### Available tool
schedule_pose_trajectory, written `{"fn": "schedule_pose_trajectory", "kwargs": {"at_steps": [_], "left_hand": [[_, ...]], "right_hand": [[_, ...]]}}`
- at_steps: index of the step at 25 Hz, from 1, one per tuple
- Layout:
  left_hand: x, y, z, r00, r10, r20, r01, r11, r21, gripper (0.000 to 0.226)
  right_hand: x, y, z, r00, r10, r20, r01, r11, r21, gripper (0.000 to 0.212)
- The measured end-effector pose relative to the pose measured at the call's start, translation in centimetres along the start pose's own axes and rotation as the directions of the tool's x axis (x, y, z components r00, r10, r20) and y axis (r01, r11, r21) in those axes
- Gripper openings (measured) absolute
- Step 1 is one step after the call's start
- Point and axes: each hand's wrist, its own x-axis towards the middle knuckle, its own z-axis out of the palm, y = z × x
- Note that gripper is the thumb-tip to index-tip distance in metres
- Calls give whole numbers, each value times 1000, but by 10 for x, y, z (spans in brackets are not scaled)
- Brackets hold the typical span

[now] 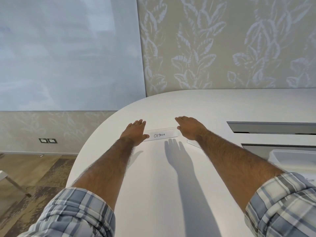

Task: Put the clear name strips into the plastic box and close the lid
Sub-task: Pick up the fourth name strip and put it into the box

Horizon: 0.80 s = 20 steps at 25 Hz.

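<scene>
Strip, marked OSTRICH: on table, long axis left–right. Left hand at its left end, right hand at its right; both spread, grip uncertain. Box right of strip.

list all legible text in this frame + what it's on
"OSTRICH": handwritten on the white insert of the clear name strip, which stands on the white table between the left hand and the right hand.
Handwriting at the right edge above the plaid sleeve: cut off, unreadable.
Wall outlet plates: no markings that can be read.
</scene>
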Motion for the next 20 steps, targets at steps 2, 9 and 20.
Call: {"fn": "schedule_pose_trajectory", "kwargs": {"at_steps": [2, 9, 20], "left_hand": [[16, -4, 10, 1000, 14, 19, -14, 1000, -6, 70], [57, -28, 52, 985, -37, 167, 53, 995, -90, 77], [62, -32, 59, 979, -103, 177, 134, 975, -175, 54]], "right_hand": [[16, 0, 15, 999, -5, 33, 5, 1000, 6, 39], [62, 1, 51, 990, 36, 133, -47, 996, 80, 54], [75, -3, 65, 975, 27, 221, -76, 974, 215, 34]]}}
